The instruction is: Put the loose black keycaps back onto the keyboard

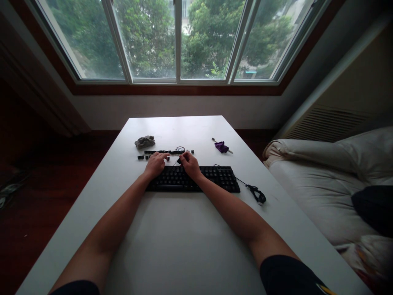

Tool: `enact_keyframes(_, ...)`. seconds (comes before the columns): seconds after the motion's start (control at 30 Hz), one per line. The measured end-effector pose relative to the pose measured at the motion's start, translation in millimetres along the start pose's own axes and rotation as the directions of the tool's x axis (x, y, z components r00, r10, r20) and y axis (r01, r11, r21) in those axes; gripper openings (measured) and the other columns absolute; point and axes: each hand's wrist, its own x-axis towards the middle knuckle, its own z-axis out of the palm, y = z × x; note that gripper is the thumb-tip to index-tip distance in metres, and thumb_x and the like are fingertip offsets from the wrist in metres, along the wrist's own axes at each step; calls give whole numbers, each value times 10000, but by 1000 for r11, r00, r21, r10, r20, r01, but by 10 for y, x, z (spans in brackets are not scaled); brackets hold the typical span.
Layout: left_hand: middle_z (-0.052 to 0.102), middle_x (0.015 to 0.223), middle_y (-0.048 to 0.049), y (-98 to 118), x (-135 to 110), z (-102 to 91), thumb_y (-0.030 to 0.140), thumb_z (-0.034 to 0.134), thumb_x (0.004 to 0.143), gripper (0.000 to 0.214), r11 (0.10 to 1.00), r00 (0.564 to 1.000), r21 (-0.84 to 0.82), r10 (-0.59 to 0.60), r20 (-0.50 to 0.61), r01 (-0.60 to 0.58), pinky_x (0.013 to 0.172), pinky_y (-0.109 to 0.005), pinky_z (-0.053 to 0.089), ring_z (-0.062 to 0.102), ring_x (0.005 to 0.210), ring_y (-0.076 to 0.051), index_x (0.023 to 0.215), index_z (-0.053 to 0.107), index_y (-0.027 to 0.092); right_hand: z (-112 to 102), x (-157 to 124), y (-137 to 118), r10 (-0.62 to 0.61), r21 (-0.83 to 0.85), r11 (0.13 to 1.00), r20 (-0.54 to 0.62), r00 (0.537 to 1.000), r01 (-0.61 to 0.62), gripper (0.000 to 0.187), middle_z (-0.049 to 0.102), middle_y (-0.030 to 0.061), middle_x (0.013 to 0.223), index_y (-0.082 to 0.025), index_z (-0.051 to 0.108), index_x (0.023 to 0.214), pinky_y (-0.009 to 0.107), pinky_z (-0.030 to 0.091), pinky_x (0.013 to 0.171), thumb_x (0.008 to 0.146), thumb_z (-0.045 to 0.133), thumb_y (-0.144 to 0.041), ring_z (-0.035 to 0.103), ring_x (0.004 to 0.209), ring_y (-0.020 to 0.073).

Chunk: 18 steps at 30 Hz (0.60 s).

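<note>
A black keyboard (175, 179) lies across the white table. Over its upper left part my left hand (155, 164) reaches with fingers stretched toward a small dark piece (168, 159), perhaps a keycap; whether they touch it is hard to see. My right hand (189, 164) is closed in a pinch above the keyboard's far edge. Between its fingertips is a small black piece (179, 161) that looks like a keycap, with a thin wire beside it. Behind both hands, a row of loose black keycaps (153, 152) stretches across the table, partly hidden by the hands.
A crumpled grey cloth (145, 141) lies far left on the table (184, 229). At the far right is a purple cloth (221, 147) around a thin stick. The bundled USB cable (257, 194) rests right of the keyboard. A pale sofa (313, 184) stands alongside.
</note>
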Motion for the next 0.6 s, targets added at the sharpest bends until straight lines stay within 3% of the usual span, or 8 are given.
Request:
enact_keyframes(0.37, 728, 1221, -23, -31, -11, 37, 45, 479, 786, 648, 1000, 1000, 4, -20, -9, 20, 1136, -510, 331, 488, 1292, -297, 1358, 624, 311, 5, 0, 6, -1, -3, 1000, -2, 1000, 1, 341, 654, -4, 735, -240, 545, 840, 276, 518, 603, 925, 530, -570, 659, 599, 166)
enact_keyframes(0.6, 727, 1221, -39, -75, -8, 69, 82, 495, 801, 593, 1000, 999, 23, -20, -34, 21, 1161, -513, 309, 484, 1299, -306, 1347, 625, 273, 12, 3, 21, -3, 7, 1000, -4, 1000, 3, 346, 642, -9, 728, -239, 547, 839, 273, 516, 594, 924, 529, -574, 661, 600, 165)
